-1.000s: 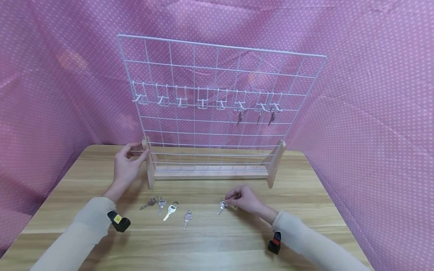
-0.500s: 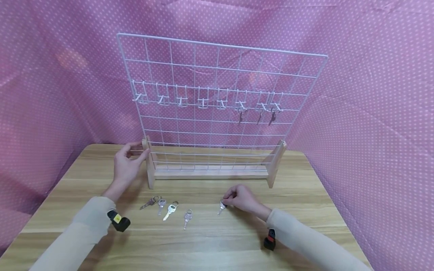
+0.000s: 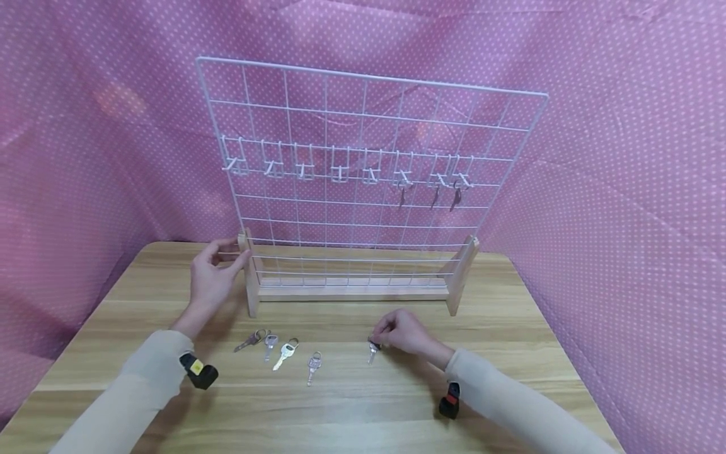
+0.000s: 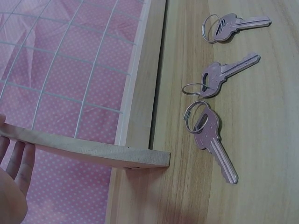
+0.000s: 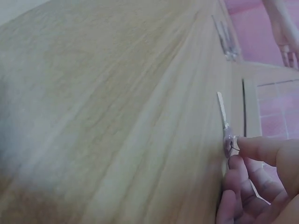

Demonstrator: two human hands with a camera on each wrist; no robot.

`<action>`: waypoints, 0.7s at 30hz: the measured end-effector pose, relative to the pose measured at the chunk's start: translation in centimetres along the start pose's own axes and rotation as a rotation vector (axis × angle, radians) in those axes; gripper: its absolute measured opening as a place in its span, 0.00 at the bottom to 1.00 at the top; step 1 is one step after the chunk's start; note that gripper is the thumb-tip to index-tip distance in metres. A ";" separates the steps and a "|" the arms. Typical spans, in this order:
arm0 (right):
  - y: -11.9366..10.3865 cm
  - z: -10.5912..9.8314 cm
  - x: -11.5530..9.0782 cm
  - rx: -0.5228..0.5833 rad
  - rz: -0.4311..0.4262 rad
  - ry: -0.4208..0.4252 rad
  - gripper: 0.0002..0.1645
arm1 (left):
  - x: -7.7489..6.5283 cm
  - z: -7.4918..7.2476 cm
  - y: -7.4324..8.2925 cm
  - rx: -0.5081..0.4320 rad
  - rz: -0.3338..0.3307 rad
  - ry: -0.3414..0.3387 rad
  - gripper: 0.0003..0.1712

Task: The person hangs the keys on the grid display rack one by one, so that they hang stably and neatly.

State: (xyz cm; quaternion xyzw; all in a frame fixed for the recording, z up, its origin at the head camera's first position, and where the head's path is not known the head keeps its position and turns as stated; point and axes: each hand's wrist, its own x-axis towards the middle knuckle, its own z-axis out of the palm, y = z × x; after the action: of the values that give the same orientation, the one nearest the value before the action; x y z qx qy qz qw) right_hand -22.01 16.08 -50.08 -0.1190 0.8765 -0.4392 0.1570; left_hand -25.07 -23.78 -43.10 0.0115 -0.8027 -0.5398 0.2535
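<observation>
Take the middle of the head view as the centre of the clock. At about 8 o'clock, your left hand grips the left wooden leg, with the thumb on one side and the fingers on the other. Between 7 and 8 o'clock, then down at 7, four loose keys lie on the table, each with its own ring; the two on the far left are very near, and I cannot tell if they touch. At 5 o'clock, your right hand has its thumb and finger narrow, pinching the held key at the ring end, while its blade points roughly to 6 o'clock; whether the tip touches the table, I cannot tell. I would judge this key light, stiff and not fragile, but its smooth metal may slip a little and it may swing on the ring. The ring, or the flat edges of the head, should be the best place to take hold. For holding, there are the hooks of the wire rack: towards 2 o'clock, three hanging keys seem to have one hook each, on the last three of the row.
</observation>
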 end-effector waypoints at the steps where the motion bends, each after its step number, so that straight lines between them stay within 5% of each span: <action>1: 0.0 -0.1 0.0 0.029 0.003 0.000 0.05 | 0.0 0.0 0.0 0.000 0.001 0.001 0.21; 7: -0.5 -0.9 -0.5 0.169 0.020 -0.003 0.09 | 0.0 0.1 0.0 0.004 0.006 0.011 0.19; 21: -4.9 -4.0 -1.1 0.256 -0.102 0.127 0.10 | 0.0 0.0 0.1 0.006 -0.014 -0.005 0.21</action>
State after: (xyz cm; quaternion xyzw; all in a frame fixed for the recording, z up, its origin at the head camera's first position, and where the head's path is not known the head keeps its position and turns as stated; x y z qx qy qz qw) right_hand -22.18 16.52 -43.66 -0.1145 0.8144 -0.5613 0.0925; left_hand -25.04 -23.71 -43.07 0.0166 -0.8047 -0.5392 0.2477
